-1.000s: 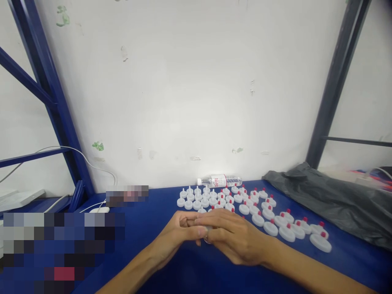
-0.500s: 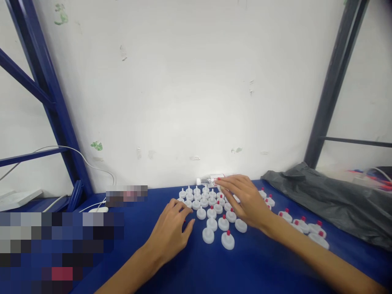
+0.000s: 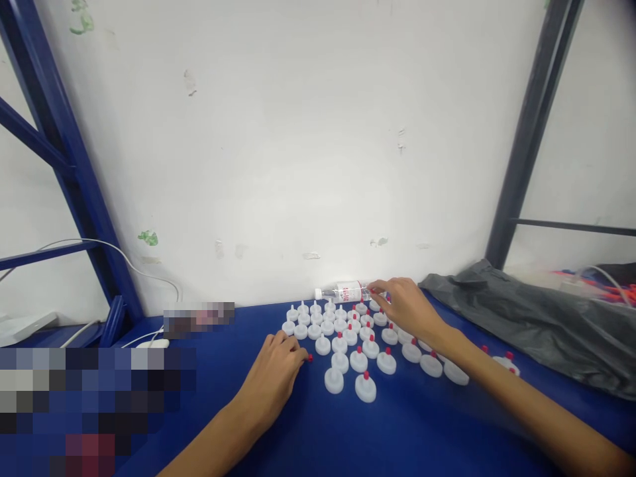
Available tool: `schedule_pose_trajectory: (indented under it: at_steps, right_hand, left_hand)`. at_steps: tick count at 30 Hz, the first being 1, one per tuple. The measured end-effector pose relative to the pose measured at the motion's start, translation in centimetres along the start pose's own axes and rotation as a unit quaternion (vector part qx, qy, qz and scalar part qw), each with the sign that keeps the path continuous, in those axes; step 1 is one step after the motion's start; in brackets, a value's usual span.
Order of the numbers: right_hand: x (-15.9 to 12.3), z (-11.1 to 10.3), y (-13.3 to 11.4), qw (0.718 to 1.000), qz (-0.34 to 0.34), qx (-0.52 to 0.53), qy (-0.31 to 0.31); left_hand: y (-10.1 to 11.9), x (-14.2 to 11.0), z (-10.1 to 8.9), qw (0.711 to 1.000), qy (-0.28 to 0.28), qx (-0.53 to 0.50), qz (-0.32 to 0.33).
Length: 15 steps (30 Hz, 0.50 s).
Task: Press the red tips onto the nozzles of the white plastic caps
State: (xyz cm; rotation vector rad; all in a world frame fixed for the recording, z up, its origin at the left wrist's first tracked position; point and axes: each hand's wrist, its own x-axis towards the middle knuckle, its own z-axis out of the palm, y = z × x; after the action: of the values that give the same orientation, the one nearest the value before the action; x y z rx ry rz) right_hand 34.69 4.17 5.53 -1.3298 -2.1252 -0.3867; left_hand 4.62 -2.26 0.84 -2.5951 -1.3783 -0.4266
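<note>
Several white plastic caps (image 3: 340, 341), some with small red tips, stand in rows on the blue table (image 3: 397, 430). My left hand (image 3: 275, 379) rests knuckles-up on the table left of the caps, fingers curled; a small red tip (image 3: 310, 358) shows at its fingertips. My right hand (image 3: 406, 307) reaches over the far rows, fingers pinched near a cap beside a clear water bottle (image 3: 345, 292) that lies on its side against the wall. What the right fingers hold is hidden.
A crumpled dark grey plastic bag (image 3: 536, 321) lies on the table's right side. Blue shelf uprights (image 3: 69, 172) stand at left, a dark one (image 3: 527, 132) at right. White cables (image 3: 124, 255) run along the wall at left. A white wall closes the back.
My hands have parted from a shared grip near the front. The right hand reached to the far rows by the bottle; the left settled on the table beside the caps.
</note>
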Motion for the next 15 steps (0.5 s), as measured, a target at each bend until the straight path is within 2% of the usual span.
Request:
schedule_pose_trajectory:
  at_steps: [3,9,15]
  right_hand:
    - [0.1,-0.7,-0.1,0.999,0.010,0.021,-0.035]
    - [0.1,-1.3,-0.5,0.983,0.053,0.064,-0.161]
    - [-0.3,-0.2,-0.2,0.974,0.056,0.083,-0.202]
  left_hand:
    - [0.0,0.0,0.0,1.000,-0.001,-0.012,-0.002]
    - [-0.1,-0.1,0.0,0.999,0.019,-0.043,-0.013]
    - [-0.2,-0.3,0.4,0.997,0.030,-0.075,-0.014]
